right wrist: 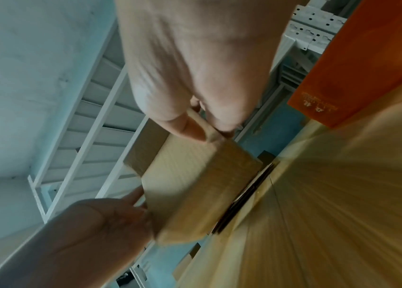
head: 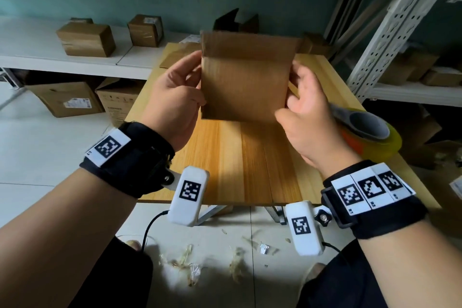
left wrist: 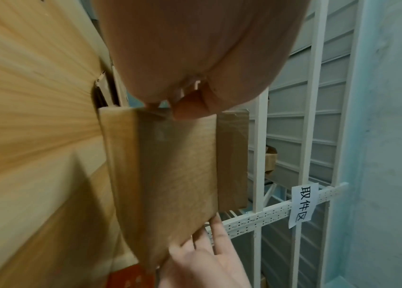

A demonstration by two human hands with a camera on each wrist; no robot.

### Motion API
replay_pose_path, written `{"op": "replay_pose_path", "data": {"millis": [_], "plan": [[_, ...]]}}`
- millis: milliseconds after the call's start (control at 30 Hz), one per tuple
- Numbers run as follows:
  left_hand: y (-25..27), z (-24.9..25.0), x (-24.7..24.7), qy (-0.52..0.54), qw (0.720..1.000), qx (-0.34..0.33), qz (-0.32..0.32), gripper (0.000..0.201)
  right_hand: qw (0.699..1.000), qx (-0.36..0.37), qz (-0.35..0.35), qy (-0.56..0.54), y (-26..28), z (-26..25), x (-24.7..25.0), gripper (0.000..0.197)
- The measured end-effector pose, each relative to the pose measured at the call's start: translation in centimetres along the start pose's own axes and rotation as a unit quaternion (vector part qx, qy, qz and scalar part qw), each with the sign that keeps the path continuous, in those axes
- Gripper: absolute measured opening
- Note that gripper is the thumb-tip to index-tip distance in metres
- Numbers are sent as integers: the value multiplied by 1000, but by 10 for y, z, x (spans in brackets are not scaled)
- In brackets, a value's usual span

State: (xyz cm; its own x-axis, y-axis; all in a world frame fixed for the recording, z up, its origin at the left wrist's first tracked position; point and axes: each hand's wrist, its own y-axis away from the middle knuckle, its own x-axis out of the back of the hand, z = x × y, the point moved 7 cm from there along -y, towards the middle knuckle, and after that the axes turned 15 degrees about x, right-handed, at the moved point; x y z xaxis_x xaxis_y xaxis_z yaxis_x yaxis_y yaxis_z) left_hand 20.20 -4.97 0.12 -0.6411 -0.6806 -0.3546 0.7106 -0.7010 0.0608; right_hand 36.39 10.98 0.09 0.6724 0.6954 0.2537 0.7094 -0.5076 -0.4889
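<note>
Holding the cardboard box [head: 243, 87] upright over the tabletop [head: 250, 162], you pinched one side edge in your left hand [head: 175, 100] and the other in your right hand [head: 308, 122], fingers curled, so a lopsided squeeze looked likely to crease it or let it slip.

Your box [head: 245, 82] is held over the middle of the surface [head: 250, 165], left grip [head: 175, 97] on its left edge, right grip [head: 307, 117] on its right. Tape roll [head: 370, 132] lies at the surface's right edge, just right of your right grip. Flat cardboard [head: 175, 57] lies at the far left end. Shelf [head: 37, 60] on your left carries small parcels [head: 86, 37]; cartons [head: 65, 97] stand on the floor beneath it. Rack [head: 390, 32] stands to the right.
</note>
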Motion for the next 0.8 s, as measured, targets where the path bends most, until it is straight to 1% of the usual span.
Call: {"op": "replay_pose_path", "data": {"millis": [67,133,200,267,400,500,567,700,800], "plan": [[0,-10,5,-22,997,19,66,66,1000,-24,-8,18,1,7,-2,71],[1,-15,4,-32,994,31,104,63,997,-49,-24,51,0,14,-4,64],[2,-18,2,-22,992,40,116,63,994,-63,-21,82,-1,16,-5,62],[4,-19,1,-19,990,49,132,59,994,-74,2,85,-2,16,-2,65],[8,-18,5,-21,981,69,180,53,991,-92,80,54,-2,16,7,80],[6,-13,13,-18,971,80,225,45,989,-74,124,42,-4,16,16,75],[3,-9,19,0,969,76,234,40,988,-56,134,45,-5,15,19,71],[-3,-8,24,4,970,90,226,24,987,-19,140,78,-5,11,23,63],[0,-8,23,3,970,95,225,24,984,-3,153,88,-4,8,28,56]]}}
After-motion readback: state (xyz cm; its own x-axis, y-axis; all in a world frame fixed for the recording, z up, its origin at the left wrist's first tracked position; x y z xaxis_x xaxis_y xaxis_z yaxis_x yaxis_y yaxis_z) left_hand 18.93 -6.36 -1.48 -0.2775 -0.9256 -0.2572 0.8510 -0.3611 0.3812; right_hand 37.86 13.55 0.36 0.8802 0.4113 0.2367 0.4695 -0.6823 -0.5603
